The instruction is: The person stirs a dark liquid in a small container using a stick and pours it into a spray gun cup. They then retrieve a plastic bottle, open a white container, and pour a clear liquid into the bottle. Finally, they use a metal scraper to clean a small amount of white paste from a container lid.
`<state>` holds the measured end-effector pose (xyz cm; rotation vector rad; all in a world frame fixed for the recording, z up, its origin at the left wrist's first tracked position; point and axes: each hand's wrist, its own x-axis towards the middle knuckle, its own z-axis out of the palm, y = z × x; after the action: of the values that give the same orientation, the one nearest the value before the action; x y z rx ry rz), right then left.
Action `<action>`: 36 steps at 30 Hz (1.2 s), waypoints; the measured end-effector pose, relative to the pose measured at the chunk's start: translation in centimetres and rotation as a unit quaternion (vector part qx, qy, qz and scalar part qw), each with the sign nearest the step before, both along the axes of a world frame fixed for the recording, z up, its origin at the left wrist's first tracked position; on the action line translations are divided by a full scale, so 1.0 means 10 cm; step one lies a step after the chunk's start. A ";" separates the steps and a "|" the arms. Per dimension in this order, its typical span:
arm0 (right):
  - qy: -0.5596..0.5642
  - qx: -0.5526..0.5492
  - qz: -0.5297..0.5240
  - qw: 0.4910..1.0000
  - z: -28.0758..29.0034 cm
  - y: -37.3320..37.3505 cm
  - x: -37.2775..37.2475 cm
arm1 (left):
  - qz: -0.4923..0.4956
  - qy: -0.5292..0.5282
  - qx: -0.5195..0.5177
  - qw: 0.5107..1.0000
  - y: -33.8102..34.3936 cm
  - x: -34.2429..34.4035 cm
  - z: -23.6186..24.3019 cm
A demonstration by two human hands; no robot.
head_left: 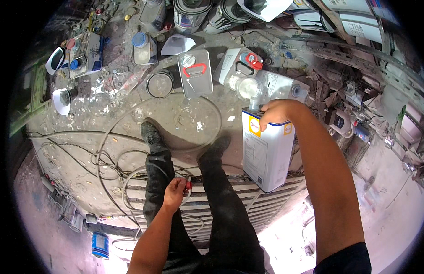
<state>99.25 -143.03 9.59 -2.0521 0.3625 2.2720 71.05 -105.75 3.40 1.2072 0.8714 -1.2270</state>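
Observation:
A tall white rectangular metal can (pixel 268 153), with yellow labels and blue edges, hangs in front of my right leg on the right. My right hand (pixel 280 112) is closed over its top, and the handle is hidden under the fingers. From the can's top a pale spout (pixel 254 104) sticks up, just below a whitish round cup (pixel 248 87) in the picture; I cannot tell if they touch. My left hand (pixel 174 191), near my left knee, pinches a small red cap (pixel 188 185).
On the dirty floor stand a grey can with a red handle (pixel 195 84), an open round tin (pixel 160 85) and a white can with a black handle (pixel 230 68). A looped hose (pixel 102 146) lies around my feet. Slatted grating (pixel 239 194) lies below; clutter lines the right.

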 end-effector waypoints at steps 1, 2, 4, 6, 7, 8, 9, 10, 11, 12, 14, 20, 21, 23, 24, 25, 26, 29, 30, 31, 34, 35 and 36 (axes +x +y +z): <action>0.003 -0.001 -0.001 1.000 0.01 0.01 0.01 | 0.002 -0.001 -0.002 1.000 0.01 -0.01 0.00; 0.001 -0.005 0.005 1.000 0.01 0.02 0.01 | 0.003 -0.002 -0.005 1.000 0.02 -0.02 -0.01; -0.002 -0.012 0.016 1.000 0.01 0.04 0.00 | 0.005 -0.002 -0.006 1.000 0.02 -0.01 0.00; 0.008 -0.015 0.012 1.000 0.01 0.05 0.01 | 0.005 0.001 -0.004 1.000 0.01 0.02 0.03; 0.013 -0.018 0.009 1.000 0.01 0.05 0.01 | 0.011 0.009 -0.004 1.000 0.00 0.04 0.05; 0.011 -0.018 0.008 1.000 0.01 0.05 0.01 | 0.017 0.017 -0.004 1.000 -0.02 0.07 0.07; 0.009 -0.016 0.008 1.000 0.01 0.05 0.01 | 0.024 0.025 -0.003 0.999 -0.02 0.08 0.08; 0.007 -0.015 0.008 1.000 0.02 0.05 0.01 | 0.024 0.023 -0.002 0.999 -0.02 0.07 0.08; 0.010 -0.013 0.005 1.000 0.01 0.04 0.01 | 0.024 0.021 -0.001 1.000 -0.02 0.06 0.07; 0.012 -0.011 0.002 1.000 0.00 0.04 0.01 | 0.024 0.019 0.000 1.000 -0.02 0.06 0.07; 0.015 -0.012 0.000 1.000 -0.01 0.03 0.01 | 0.018 0.014 0.003 1.000 -0.02 0.06 0.07; 0.007 -0.011 -0.009 1.000 0.01 0.03 0.00 | -0.005 -0.003 -0.005 1.000 0.02 -0.02 0.00; -0.010 -0.006 -0.018 1.000 0.01 -0.01 -0.04 | -0.003 -0.004 -0.007 1.000 0.01 -0.02 0.00; -0.071 0.000 -0.033 0.997 0.01 -0.08 -0.19 | -0.006 -0.001 0.000 1.000 0.00 -0.02 0.01; -0.115 0.000 -0.038 0.993 0.03 -0.12 -0.31 | -0.009 0.000 0.002 1.000 -0.01 -0.02 0.00; -0.134 0.008 -0.045 0.990 0.06 -0.10 -0.38 | -0.003 0.000 0.002 1.000 0.00 -0.03 0.00; -0.154 0.017 -0.051 0.987 0.09 -0.09 -0.45 | 0.003 -0.001 0.003 1.000 0.01 -0.05 0.00; -0.237 0.031 -0.058 0.969 0.09 -0.18 -0.84 | 0.016 0.001 -0.004 1.000 0.00 -0.06 -0.02; -0.249 0.043 -0.083 0.964 0.13 -0.12 -0.92 | 0.021 0.004 -0.002 1.000 0.02 -0.07 -0.01; -0.266 0.025 -0.062 0.962 0.20 -0.04 -1.00 | 0.023 0.006 0.001 1.000 0.03 -0.07 0.00; -0.306 -0.027 -0.034 0.951 0.39 0.31 -1.25 | 0.033 -0.002 0.004 0.999 0.00 0.03 0.06; -0.308 -0.026 -0.029 0.951 0.43 0.43 -1.30 | 0.040 -0.013 0.004 0.999 -0.02 0.09 0.11; -0.310 -0.024 -0.026 0.950 0.46 0.56 -1.35 | 0.047 -0.024 0.005 0.999 -0.04 0.19 0.17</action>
<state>85.77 -137.46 14.21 -2.5863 0.4149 1.4781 72.97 -106.18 5.14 1.1860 0.8894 -1.1145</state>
